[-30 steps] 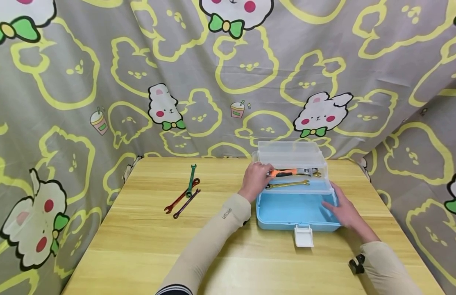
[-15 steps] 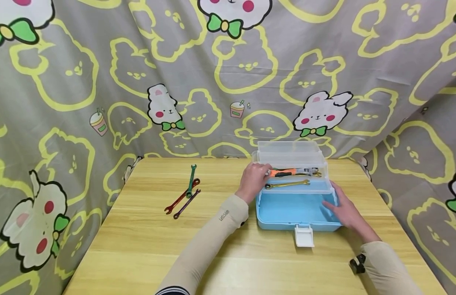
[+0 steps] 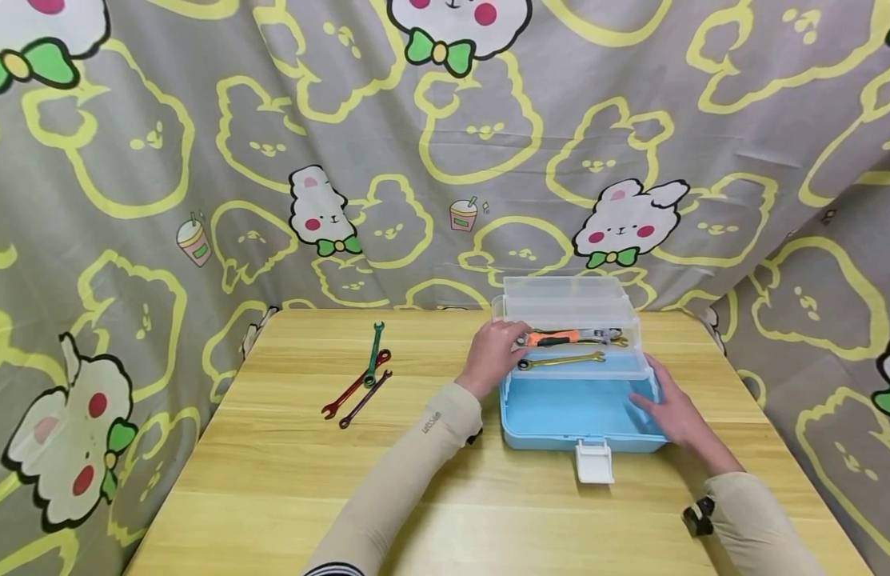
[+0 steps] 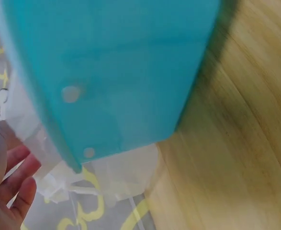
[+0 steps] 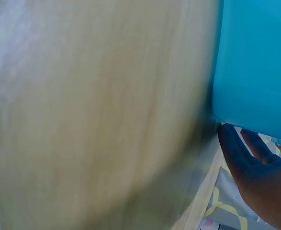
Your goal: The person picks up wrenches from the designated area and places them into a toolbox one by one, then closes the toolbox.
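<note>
Right grip (image 3: 672, 410) grasps box (image 3: 570, 410) edge; left grip (image 3: 492, 350) at tray (image 3: 621, 366), hold unclear; wide gap to 3 wrenches (image 3: 351, 390).

The left arm (image 3: 401, 480) stretches forward and across to the right, its hand (image 3: 491, 352) palm-down, thumb and forefinger pinching while other fingers bend loosely in the left wrist view. The right arm (image 3: 757, 524) angles forward and inward, its hand (image 3: 675, 406) lower and nearer, gripping with thumb spread from the fingers.
</note>
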`<act>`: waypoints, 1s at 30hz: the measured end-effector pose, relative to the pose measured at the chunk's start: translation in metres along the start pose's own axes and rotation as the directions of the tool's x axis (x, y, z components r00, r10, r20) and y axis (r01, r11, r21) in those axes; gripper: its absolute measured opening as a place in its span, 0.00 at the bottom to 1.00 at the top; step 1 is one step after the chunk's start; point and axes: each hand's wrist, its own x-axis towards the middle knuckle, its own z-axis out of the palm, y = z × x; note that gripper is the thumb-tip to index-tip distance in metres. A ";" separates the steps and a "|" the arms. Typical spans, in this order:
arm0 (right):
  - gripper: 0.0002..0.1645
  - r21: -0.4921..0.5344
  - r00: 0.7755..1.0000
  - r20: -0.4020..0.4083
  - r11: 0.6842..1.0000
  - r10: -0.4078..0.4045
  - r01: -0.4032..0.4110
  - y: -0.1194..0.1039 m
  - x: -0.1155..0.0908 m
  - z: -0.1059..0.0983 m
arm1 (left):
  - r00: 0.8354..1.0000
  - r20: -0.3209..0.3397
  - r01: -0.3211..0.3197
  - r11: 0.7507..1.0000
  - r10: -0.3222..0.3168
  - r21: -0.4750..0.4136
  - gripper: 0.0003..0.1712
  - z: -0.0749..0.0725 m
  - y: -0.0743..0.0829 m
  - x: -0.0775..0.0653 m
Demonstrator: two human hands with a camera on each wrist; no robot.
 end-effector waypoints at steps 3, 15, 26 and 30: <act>0.52 0.000 1.000 0.006 1.000 0.004 -0.004 0.000 0.001 0.001 | 1.000 0.017 0.014 0.999 -0.013 -0.046 0.18 -0.009 -0.002 -0.005; 0.52 -0.031 1.000 -0.003 1.000 -0.004 0.004 -0.001 0.003 0.001 | 0.995 0.032 0.099 0.995 -0.100 0.014 0.21 -0.058 -0.063 -0.050; 0.51 -0.024 1.000 -0.006 1.000 -0.017 0.017 -0.001 0.003 0.001 | 0.960 0.070 0.264 0.960 -0.271 0.088 0.25 -0.100 -0.136 -0.143; 0.51 -0.015 1.000 -0.001 1.000 -0.005 0.005 -0.001 0.002 0.000 | 0.929 0.110 0.340 0.933 -0.353 0.121 0.27 -0.111 -0.157 -0.171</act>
